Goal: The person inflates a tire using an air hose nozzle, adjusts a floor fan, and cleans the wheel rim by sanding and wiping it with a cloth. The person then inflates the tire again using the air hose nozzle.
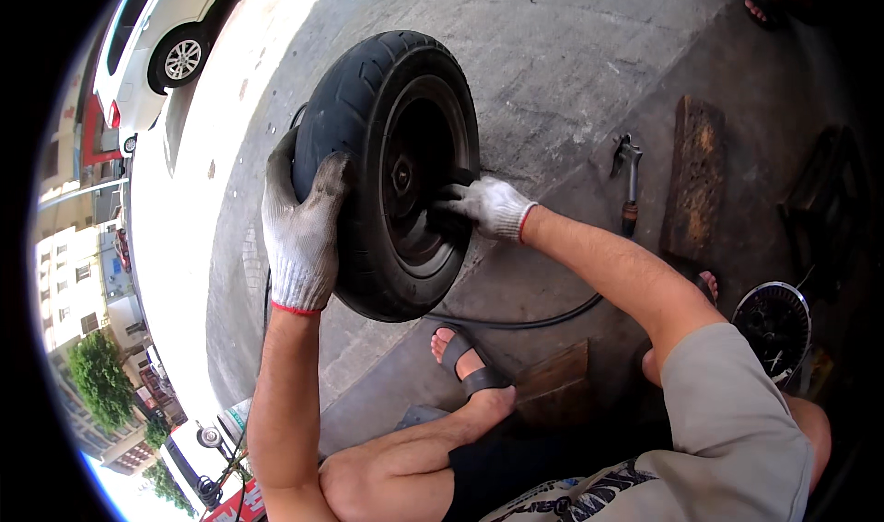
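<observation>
Black-tyred wheel at upper centre

Our gloved left hand clasps the wheel's left side, thumb bent over it. Our gloved right hand is at its right edge; whether those fingers pinch anything, we cannot tell. A wooden block lies at right.

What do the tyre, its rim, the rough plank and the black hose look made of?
Tyre: black rubber by the look, fairly matte, with moulded tread grooves.
Rim: probably metal, dark and dull, with a greyish sheen along its edge; alloy or steel, can't tell.
Plank: likely wood, brown, rough and blotchy.
Hose: black, curving smoothly, so rubber or flexible plastic.
</observation>
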